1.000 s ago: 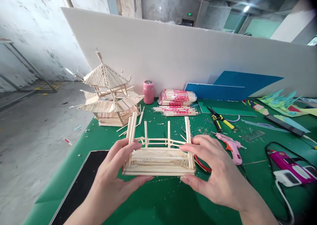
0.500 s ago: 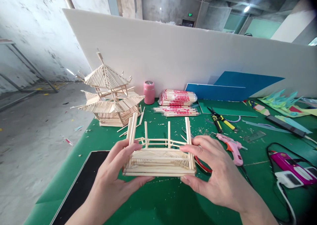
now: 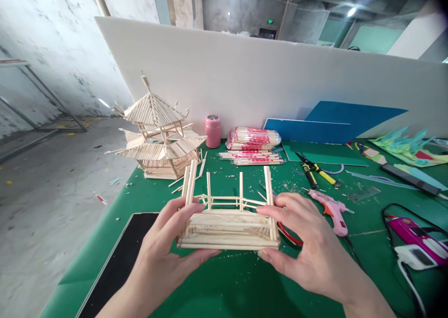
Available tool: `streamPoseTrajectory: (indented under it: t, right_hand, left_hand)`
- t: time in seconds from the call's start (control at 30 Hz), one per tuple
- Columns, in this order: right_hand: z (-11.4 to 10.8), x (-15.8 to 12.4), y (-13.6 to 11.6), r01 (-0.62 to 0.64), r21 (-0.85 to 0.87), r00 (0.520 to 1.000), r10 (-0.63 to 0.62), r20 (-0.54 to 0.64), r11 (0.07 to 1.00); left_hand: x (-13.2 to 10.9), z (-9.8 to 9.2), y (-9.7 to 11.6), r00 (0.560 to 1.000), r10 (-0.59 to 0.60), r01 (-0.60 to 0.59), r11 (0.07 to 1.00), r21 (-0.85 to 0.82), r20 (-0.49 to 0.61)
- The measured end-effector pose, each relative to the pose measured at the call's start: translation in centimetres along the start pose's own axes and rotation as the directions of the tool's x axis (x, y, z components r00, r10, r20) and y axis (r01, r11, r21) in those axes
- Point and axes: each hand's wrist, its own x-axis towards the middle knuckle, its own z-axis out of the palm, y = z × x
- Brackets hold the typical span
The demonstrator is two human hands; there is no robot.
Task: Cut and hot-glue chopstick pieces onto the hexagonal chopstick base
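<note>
A pale wooden-stick frame point(image 3: 227, 231) with upright posts and low railings is held between my two hands over the green table. My left hand point(image 3: 164, 243) grips its left end, thumb along the bottom edge and fingers by the left posts. At the right end, my right hand point(image 3: 301, 243) holds it the same way, with the thumb under the lower right corner. Behind it to the left stands a pagoda model point(image 3: 154, 136) made of similar sticks, with two roof tiers.
Beyond the frame are a pink jar point(image 3: 213, 131) and bagged sticks point(image 3: 254, 138). On the right lie yellow-black pliers point(image 3: 310, 171), a pink glue gun point(image 3: 331, 208), red-handled pliers point(image 3: 290, 235) and a magenta device point(image 3: 416, 236) with cables. A black panel point(image 3: 122, 257) lies at left.
The whole view has shifted slightly, so everything appears a little further right. Both hands keep the same hold on the stick frame.
</note>
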Motion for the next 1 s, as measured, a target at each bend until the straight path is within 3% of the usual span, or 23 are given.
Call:
streamPoseTrajectory:
  t: [0.37, 0.73, 1.0]
  right_hand:
    - [0.62, -0.55, 0.42, -0.032, -0.112, 0.999, 0.029, -0.032, 0.993]
    - [0.45, -0.34, 0.34, 0.037, -0.081, 0.998, -0.04, -0.042, 0.996]
    - [0.6, -0.69, 0.18, -0.12, 0.068, 0.992, 0.122, -0.026, 0.99]
  left_hand:
    - [-0.28, -0.25, 0.48, 0.999, -0.032, 0.034, 0.996, -0.078, 0.031]
    - [-0.07, -0.23, 0.46, 0.999, -0.013, 0.015, 0.998, -0.056, 0.031]
    - [-0.25, -0.18, 0.48, 0.998, -0.045, 0.046, 0.998, -0.043, 0.039]
